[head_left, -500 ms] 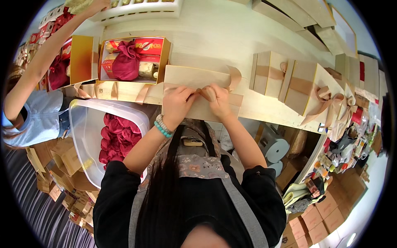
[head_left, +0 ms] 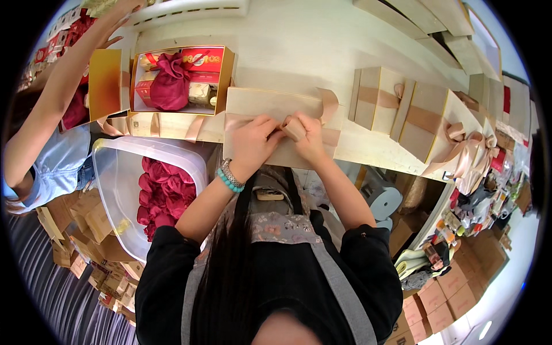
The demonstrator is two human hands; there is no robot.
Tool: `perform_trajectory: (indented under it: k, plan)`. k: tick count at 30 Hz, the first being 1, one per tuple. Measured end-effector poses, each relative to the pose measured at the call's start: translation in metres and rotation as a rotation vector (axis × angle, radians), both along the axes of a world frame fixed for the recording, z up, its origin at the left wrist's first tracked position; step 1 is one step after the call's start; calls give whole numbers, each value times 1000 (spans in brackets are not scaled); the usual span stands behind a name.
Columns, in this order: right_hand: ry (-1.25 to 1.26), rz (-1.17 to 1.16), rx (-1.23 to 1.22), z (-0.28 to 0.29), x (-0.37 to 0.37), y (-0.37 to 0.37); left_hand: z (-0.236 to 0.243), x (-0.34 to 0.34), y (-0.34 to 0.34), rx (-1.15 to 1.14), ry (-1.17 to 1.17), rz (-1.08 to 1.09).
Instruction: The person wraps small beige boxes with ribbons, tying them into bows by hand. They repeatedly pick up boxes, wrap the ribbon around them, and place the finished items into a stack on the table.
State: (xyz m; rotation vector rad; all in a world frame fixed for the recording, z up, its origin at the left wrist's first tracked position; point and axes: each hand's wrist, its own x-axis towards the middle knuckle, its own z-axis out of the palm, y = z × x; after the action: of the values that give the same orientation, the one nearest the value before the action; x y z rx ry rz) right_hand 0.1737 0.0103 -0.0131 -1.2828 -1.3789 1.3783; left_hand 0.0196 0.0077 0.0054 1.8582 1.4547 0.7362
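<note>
A closed cream gift box [head_left: 270, 99] lies at the table's front edge, with a tan satin ribbon [head_left: 329, 106] around it. Over its middle, my left hand [head_left: 256, 141] and my right hand [head_left: 306, 138] meet, both closed on the ribbon. A looped fold of it stands up from the right fingers, while the left fingertips pinch right beside that loop. Whether a knot lies beneath them is hidden. To the left sits an open gift box [head_left: 224, 80] holding a dark red satin pouch [head_left: 171, 86] and red and gold packets.
Ribbon-tied cream boxes [head_left: 422, 118] stand on the right. Below the table at left, a clear plastic tub [head_left: 118, 190] holds red pouches [head_left: 164, 192]. A co-worker's arm [head_left: 57, 98] reaches over the far left, near a white tray [head_left: 190, 16]. More boxes [head_left: 425, 23] lie at the back right.
My fingers have drawn closer together at the ribbon loop, and the right hand has turned slightly. The co-worker's hand at the far left has shifted left, its fingers now spread.
</note>
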Motion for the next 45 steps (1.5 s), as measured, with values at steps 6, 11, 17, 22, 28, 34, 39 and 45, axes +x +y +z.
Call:
perform_trajectory:
  k: [6,11,17,22,28,34,39,45]
  plan:
    - [180,331,-233,39,14,24,-9,-31,9,54,-214,-213]
    - [-110,253,-39,28,-8,42,6,-35,38,305,-22,-648]
    - [-282,322,-39,14,1,46,-18,-37,44,221,120,-668]
    - [-320,355,49,29,41,53,-18,-30,37,305,72,-599]
    - [-1286,679,213,84,64,97,-14,-28,42,303,23,-641]
    - [-1394,426,820,93,53,126,-14,-26,37,-25,0,-510]
    - [-1041,337,1199,121,4,102,-14,-25,36,-11,-82,-488]
    - [-185,78,899,126,-22,-60,-15,-22,40,-70,-93,-523]
